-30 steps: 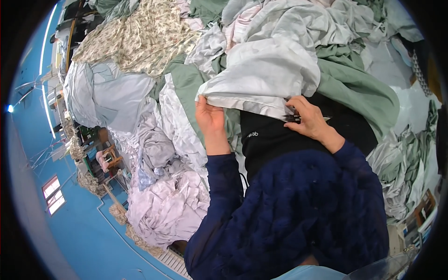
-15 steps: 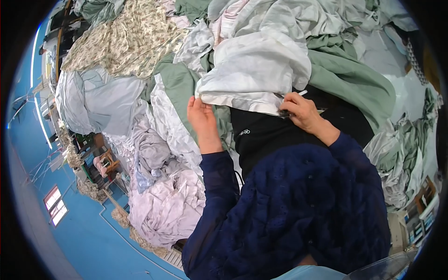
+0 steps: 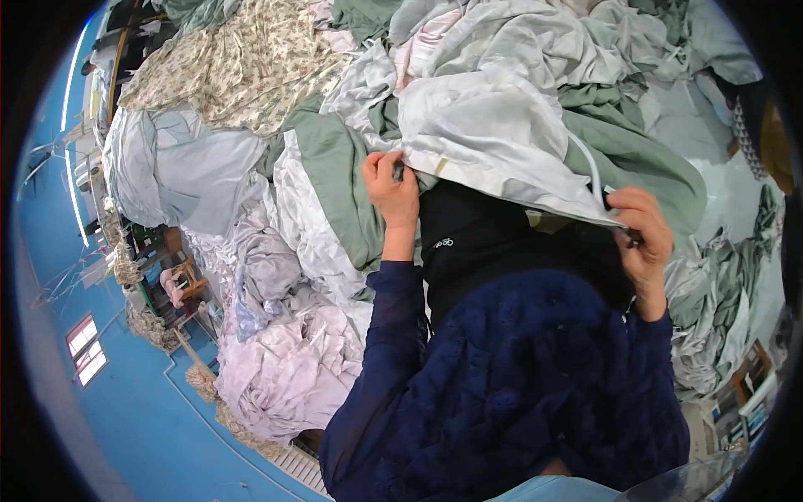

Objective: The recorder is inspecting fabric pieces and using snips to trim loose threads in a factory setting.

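A piece of white cloth (image 3: 489, 125) is stretched by its near edge between my two hands. My left hand (image 3: 391, 194) pinches the left end of that edge, fingers closed on it. At the right end, my right hand (image 3: 642, 238) grips the edge with curled fingers. A small dark object shows under the right fingers, mostly hidden, too little of it to name. Beneath the edge lies my black apron (image 3: 477, 226), with a small yellowish patch (image 3: 548, 222) beside the cloth. Green cloth (image 3: 335, 180) lies left of my left hand and also behind my right hand.
Heaped cloth surrounds me: floral fabric (image 3: 242, 67) at the far left, pale blue-grey cloth (image 3: 184, 167) below it, and pinkish cloth (image 3: 288, 368) at near left. More green and white cloth (image 3: 719, 293) is piled on the right. A blue floor (image 3: 150, 418) shows at the left.
My right hand has moved right and a little nearer, drawing the white cloth's edge out longer. My left hand has shifted slightly right and up, its fingers now closed on the cloth.
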Available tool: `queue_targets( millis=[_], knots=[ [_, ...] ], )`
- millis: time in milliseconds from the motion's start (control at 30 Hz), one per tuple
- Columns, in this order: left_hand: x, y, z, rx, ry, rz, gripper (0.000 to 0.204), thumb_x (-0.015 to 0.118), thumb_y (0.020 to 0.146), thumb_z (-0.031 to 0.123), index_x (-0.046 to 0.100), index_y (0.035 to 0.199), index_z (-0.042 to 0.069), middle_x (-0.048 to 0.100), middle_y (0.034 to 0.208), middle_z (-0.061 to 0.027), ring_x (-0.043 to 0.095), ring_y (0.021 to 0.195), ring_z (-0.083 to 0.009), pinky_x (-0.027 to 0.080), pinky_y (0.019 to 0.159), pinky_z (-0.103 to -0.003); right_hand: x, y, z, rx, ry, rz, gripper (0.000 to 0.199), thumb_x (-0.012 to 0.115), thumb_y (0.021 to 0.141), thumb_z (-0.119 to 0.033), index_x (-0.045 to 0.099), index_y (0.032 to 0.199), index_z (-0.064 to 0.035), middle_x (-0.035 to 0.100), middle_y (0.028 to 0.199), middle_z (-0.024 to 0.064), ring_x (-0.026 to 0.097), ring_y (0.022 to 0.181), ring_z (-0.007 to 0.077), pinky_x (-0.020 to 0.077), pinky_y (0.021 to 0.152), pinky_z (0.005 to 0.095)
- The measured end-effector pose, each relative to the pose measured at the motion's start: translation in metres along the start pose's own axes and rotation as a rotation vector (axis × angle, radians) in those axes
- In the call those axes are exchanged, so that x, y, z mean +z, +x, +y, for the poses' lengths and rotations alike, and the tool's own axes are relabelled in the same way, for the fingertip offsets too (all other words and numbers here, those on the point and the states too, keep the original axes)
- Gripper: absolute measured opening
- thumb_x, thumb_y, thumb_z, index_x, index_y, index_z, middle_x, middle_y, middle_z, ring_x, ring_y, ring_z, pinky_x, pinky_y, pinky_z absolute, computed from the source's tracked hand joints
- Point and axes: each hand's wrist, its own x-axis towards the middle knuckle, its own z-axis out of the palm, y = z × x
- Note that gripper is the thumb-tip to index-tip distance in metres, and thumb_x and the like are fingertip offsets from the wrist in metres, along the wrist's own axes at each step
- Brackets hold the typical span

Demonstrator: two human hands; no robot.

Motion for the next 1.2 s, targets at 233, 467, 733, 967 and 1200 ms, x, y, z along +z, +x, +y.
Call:
queue_targets(
  millis=[233, 467, 733, 967, 1200],
  knots=[
    [0.003, 0.016, 0.022, 0.235, 0.158, 0.059, 0.035, 0.070, 0.069, 0.001, 0.072, 0.103, 0.010, 0.060, 0.106, -0.0101, 0.057, 0.095, -0.0282, 0.046, 0.080, -0.037, -0.046, -0.019, -0.009, 0.056, -0.110, 0.084, 0.019, 0.069, 0.089, -0.017, 0.061, 0.086, 0.0007, 0.067, 0.104, 0.0185, 0.063, 0.100, 0.0342, 0.0465, 0.092, 0.0456],
    [0.008, 0.017, 0.023, 0.248, 0.052, 0.018, 0.023, 0.071, 0.071, 0.001, 0.072, 0.092, 0.010, 0.064, 0.098, -0.0058, 0.059, 0.090, -0.0268, 0.046, 0.082, -0.038, -0.056, -0.038, 0.001, 0.108, -0.142, 0.139, 0.017, 0.068, 0.090, -0.016, 0.062, 0.088, 0.0001, 0.067, 0.107, 0.0186, 0.062, 0.104, 0.0337, 0.0450, 0.095, 0.0443],
    [0.002, 0.018, 0.038, 0.138, -0.334, -0.095, 0.017, 0.063, 0.080, -0.007, 0.061, 0.092, 0.004, 0.065, 0.088, -0.0063, 0.061, 0.078, -0.0173, 0.046, 0.067, -0.027, -0.056, -0.048, 0.011, 0.188, -0.059, 0.123, 0.012, 0.065, 0.091, -0.013, 0.062, 0.094, -0.0018, 0.067, 0.113, 0.0158, 0.062, 0.099, 0.0217, 0.0468, 0.086, 0.0338],
    [-0.028, 0.023, 0.095, -0.465, -0.736, -0.644, 0.009, 0.060, 0.088, 0.000, 0.054, 0.094, 0.003, 0.048, 0.067, 0.0075, 0.038, 0.060, 0.0011, 0.026, 0.052, -0.019, -0.090, -0.075, 0.053, 0.708, 0.418, 0.815, 0.014, 0.062, 0.096, -0.013, 0.061, 0.107, -0.0062, 0.065, 0.099, 0.0005, 0.055, 0.070, 0.0029, 0.0361, 0.053, 0.0197],
    [-0.013, -0.003, 0.116, -0.565, -0.625, -1.120, 0.019, 0.078, 0.079, 0.009, 0.072, 0.093, -0.003, 0.067, 0.079, 0.0007, 0.055, 0.068, -0.0033, 0.040, 0.059, -0.018, -0.112, -0.085, 0.090, 0.707, 0.398, 0.781, 0.013, 0.064, 0.094, -0.006, 0.062, 0.106, -0.0056, 0.065, 0.093, -0.0004, 0.047, 0.053, 0.0004, 0.0297, 0.042, 0.0154]
  ],
)
